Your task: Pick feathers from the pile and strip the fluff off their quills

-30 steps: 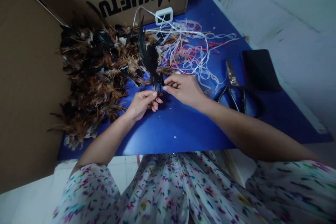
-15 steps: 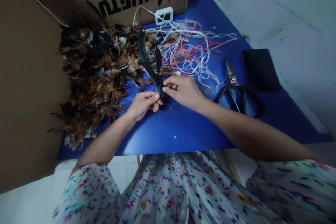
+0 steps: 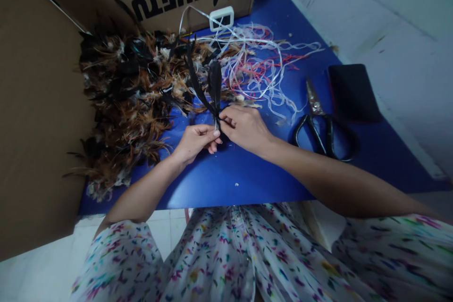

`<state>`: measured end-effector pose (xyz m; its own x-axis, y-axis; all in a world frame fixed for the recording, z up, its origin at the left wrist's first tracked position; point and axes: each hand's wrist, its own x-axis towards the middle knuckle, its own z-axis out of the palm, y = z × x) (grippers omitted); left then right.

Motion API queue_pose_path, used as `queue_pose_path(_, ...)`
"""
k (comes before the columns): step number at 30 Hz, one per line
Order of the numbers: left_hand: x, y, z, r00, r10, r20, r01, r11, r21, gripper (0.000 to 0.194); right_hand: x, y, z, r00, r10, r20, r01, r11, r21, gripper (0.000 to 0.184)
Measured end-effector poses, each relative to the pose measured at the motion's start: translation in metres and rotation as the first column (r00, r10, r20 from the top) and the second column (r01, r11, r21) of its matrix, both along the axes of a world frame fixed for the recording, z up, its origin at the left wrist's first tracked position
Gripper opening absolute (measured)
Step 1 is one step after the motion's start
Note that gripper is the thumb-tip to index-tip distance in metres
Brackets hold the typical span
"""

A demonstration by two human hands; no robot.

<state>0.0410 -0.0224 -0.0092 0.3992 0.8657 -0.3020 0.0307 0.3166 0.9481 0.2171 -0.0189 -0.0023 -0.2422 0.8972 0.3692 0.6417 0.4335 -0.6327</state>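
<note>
Dark feathers [image 3: 214, 82] stand upright over the blue table, spread in a V. My left hand [image 3: 198, 140] pinches their pale quill ends between thumb and fingers. Just above and to the right, my right hand [image 3: 244, 125] has its fingers closed at the base of the same feathers. Its fingertips touch the vanes near the quills. Behind and to the left lies a broad heap of brown and black feathers [image 3: 130, 94].
Tangled white and red ribbons [image 3: 255, 66] lie behind my right hand. Black-handled scissors [image 3: 318, 122] and a dark flat case [image 3: 354, 92] rest on the table [image 3: 240, 170] at right. A small white-framed device [image 3: 222, 19] stands against a cardboard box [image 3: 198, 2].
The feathers have shifted slightly right and stand straighter, fanning into a clear V. My left hand has moved a little right, and my right hand has come closer over the feather base.
</note>
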Motion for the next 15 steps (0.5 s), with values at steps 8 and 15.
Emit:
queue_pose_path(8, 0.0027, -0.0025, 0.0038, 0.998, -0.022, -0.052, 0.023, 1.000, 0.019, 0.049, -0.0048, -0.0017, -0.0067, 0.996, -0.038, 0.084, 0.031, 0.996, 0.088, 0.015)
queue_pose_path(15, 0.0010, -0.0028, 0.0014, 0.999, -0.039, -0.016, 0.039, 0.999, -0.001, 0.048, -0.0014, 0.0008, -0.0079, 1.000, 0.000, 0.002, 0.000, 0.995, 0.098, 0.013)
